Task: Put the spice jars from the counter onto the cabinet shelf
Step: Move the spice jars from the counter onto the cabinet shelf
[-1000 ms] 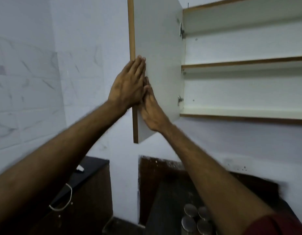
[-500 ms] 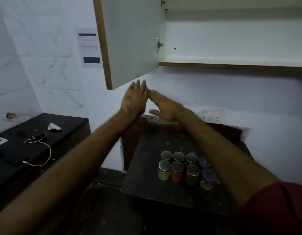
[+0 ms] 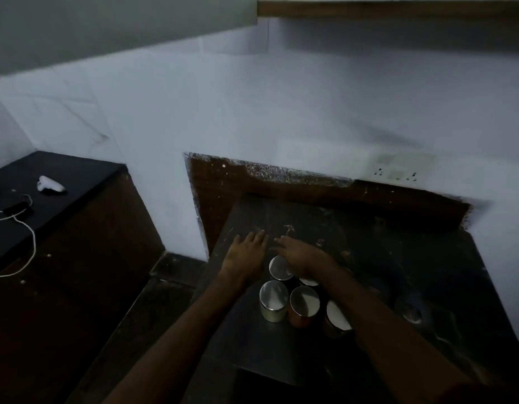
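Several spice jars with shiny metal lids stand clustered on the dark counter (image 3: 398, 246). The nearest are a pale jar (image 3: 273, 300) and an orange-filled jar (image 3: 304, 306), with another lid (image 3: 279, 268) behind them. My left hand (image 3: 246, 256) hovers just left of the cluster, fingers spread and holding nothing. My right hand (image 3: 303, 255) is flat over the back jars, fingers apart, hiding some of them. My right forearm covers the jars on the right. Only the bottom edge of the cabinet (image 3: 392, 8) shows at the top.
The open cabinet door (image 3: 121, 21) hangs at top left. A lower black counter (image 3: 66, 176) at the left carries a white device (image 3: 50, 184) and a white cable (image 3: 25, 228). A wall socket (image 3: 398, 170) sits behind the counter. The scene is dim.
Both hands dropped from the cabinet door down to the jar cluster on the counter. The view tilted down, so the shelves left the frame.
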`<action>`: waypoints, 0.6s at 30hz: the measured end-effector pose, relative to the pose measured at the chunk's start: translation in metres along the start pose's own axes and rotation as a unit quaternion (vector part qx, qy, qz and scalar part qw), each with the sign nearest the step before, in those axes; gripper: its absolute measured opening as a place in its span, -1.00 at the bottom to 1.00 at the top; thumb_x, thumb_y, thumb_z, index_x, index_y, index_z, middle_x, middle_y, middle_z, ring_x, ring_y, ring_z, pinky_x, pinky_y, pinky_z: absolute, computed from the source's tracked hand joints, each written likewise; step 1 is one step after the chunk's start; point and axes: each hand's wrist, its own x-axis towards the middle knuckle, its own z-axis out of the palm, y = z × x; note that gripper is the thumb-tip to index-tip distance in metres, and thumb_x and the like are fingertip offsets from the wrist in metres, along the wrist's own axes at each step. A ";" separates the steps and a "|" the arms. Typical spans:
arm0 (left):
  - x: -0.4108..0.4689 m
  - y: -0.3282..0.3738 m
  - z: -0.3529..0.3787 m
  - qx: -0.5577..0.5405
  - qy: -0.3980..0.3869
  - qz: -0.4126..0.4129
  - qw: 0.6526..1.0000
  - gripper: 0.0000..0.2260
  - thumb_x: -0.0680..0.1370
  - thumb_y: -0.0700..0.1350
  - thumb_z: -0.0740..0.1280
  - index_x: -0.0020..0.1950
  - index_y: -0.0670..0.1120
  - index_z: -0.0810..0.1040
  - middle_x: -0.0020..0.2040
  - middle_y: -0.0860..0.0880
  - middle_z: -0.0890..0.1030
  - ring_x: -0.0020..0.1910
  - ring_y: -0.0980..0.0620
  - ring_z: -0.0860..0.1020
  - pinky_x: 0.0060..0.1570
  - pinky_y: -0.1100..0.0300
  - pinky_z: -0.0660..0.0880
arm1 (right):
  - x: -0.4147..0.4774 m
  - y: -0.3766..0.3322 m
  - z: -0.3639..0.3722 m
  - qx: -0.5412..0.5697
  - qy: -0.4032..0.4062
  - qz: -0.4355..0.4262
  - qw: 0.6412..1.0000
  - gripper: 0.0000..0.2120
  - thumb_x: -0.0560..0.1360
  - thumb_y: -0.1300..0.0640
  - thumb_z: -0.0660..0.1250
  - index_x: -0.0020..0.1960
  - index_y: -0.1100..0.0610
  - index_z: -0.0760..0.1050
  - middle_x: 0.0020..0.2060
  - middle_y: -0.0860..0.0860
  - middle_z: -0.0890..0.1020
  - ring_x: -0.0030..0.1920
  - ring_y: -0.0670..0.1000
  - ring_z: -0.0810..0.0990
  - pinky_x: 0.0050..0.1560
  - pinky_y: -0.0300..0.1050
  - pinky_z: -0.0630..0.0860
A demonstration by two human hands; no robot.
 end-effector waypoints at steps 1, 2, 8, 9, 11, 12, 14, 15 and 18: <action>0.013 0.001 0.010 -0.002 -0.010 -0.001 1.000 -0.41 0.59 -0.08 0.21 0.57 -0.12 0.08 0.59 -0.13 0.12 0.54 -0.12 0.16 0.44 -0.16 0.23 | 0.011 0.008 0.013 0.002 0.001 -0.012 1.000 -0.33 0.52 0.17 0.34 0.56 0.12 0.14 0.56 0.17 0.16 0.54 0.19 0.13 0.49 0.02 0.09; 0.025 0.001 0.019 -0.005 -0.018 -0.002 1.000 -0.42 0.59 -0.08 0.21 0.57 -0.12 0.08 0.58 -0.13 0.13 0.53 -0.12 0.17 0.42 -0.15 0.24 | 0.019 0.013 0.023 0.001 0.004 -0.020 1.000 -0.35 0.52 0.17 0.33 0.55 0.12 0.16 0.55 0.17 0.17 0.53 0.19 0.15 0.49 0.02 0.11; 0.069 0.009 0.067 -0.078 -0.098 -0.011 0.992 -0.40 0.58 0.04 0.26 0.55 -0.06 0.13 0.54 -0.11 0.25 0.48 -0.11 0.30 0.35 -0.10 0.31 | 0.039 0.029 0.058 -0.001 -0.056 -0.033 0.998 -0.25 0.46 0.14 0.44 0.54 0.12 0.16 0.54 0.12 0.19 0.50 0.14 0.23 0.50 0.05 0.17; 0.074 0.009 0.074 -0.088 -0.110 -0.013 0.990 -0.39 0.57 0.07 0.28 0.55 -0.05 0.14 0.53 -0.10 0.27 0.47 -0.11 0.32 0.35 -0.10 0.32 | 0.039 0.029 0.057 0.004 -0.060 -0.033 0.998 -0.27 0.47 0.14 0.44 0.54 0.14 0.18 0.53 0.13 0.21 0.48 0.15 0.26 0.49 0.04 0.19; 0.082 0.008 0.078 -0.103 -0.129 -0.012 0.986 -0.34 0.54 0.09 0.33 0.55 -0.04 0.14 0.51 -0.10 0.31 0.45 -0.12 0.35 0.35 -0.09 0.33 | 0.038 0.030 0.052 0.021 -0.057 -0.036 0.997 -0.31 0.49 0.12 0.41 0.53 0.16 0.19 0.51 0.13 0.22 0.46 0.15 0.28 0.47 0.05 0.23; 0.085 0.006 0.076 -0.111 -0.140 -0.007 0.984 -0.30 0.52 0.08 0.36 0.56 -0.04 0.11 0.51 -0.11 0.32 0.44 -0.13 0.37 0.34 -0.09 0.34 | 0.037 0.031 0.047 0.037 -0.051 -0.037 0.997 -0.31 0.50 0.11 0.40 0.53 0.16 0.18 0.51 0.13 0.23 0.46 0.15 0.28 0.47 0.05 0.24; 0.090 0.000 0.061 -0.142 -0.150 0.001 0.978 -0.19 0.48 0.01 0.43 0.58 -0.03 0.01 0.50 -0.14 0.33 0.41 -0.17 0.39 0.34 -0.09 0.35 | 0.034 0.035 0.024 0.077 -0.042 -0.029 0.996 -0.31 0.50 0.08 0.40 0.53 0.15 0.18 0.49 0.12 0.28 0.45 0.12 0.30 0.47 0.04 0.24; 0.093 -0.003 0.048 -0.171 -0.137 0.004 0.976 -0.13 0.46 -0.03 0.46 0.59 -0.03 -0.03 0.49 -0.15 0.33 0.41 -0.17 0.39 0.36 -0.09 0.35 | 0.034 0.040 0.007 0.093 -0.041 -0.023 0.995 -0.30 0.48 0.06 0.42 0.52 0.14 0.19 0.47 0.11 0.31 0.44 0.11 0.32 0.47 0.04 0.26; 0.105 -0.019 -0.017 -0.267 -0.060 0.022 0.962 -0.01 0.39 -0.11 0.53 0.60 -0.07 -0.08 0.52 -0.15 0.29 0.45 -0.12 0.33 0.42 0.03 0.28 | 0.033 0.057 -0.072 0.120 -0.052 -0.010 0.991 -0.24 0.40 0.01 0.50 0.50 0.10 0.23 0.41 0.08 0.42 0.34 0.10 0.45 0.38 0.02 0.38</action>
